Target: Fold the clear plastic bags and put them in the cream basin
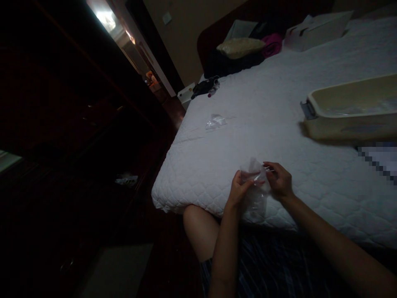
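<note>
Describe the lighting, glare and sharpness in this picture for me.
Head view: dim overall, the left side nearly black; head view: a light at upper left is blown out; head view: glare streaks on the clear plastic at the hands; head view: soft detail, with a shadow under the cream tub.

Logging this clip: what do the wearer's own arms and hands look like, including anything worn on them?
The left hand and right hand are ungloved. Both the left forearm and right forearm are bare, with no sleeve, watch or bracelet visible. It is too dim to tell about rings, and no markings can be made out.
</note>
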Demonstrator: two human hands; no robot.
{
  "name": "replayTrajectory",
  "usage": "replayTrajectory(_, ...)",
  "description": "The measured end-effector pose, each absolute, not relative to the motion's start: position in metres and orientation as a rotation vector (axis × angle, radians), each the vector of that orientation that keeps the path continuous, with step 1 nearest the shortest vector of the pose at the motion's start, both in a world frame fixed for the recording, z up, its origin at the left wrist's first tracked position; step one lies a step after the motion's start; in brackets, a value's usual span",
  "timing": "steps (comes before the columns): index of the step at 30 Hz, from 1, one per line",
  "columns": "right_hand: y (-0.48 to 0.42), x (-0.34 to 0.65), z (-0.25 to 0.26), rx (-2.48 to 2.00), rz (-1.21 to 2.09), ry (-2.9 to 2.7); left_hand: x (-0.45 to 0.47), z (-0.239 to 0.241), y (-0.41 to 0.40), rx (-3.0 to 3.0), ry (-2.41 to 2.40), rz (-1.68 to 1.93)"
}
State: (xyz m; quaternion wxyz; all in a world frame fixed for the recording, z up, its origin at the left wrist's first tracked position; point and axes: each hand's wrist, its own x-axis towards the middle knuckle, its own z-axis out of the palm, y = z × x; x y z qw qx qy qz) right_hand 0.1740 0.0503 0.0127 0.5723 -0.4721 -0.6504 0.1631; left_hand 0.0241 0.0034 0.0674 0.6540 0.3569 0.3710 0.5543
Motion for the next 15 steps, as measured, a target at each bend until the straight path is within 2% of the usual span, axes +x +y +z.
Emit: replayTrajectory(15, 0.049, 0.176, 0.011, -1.165, 0.498, -1.59, 0.007, 0.066, 0.002, 0.87, 0.865, 1.203)
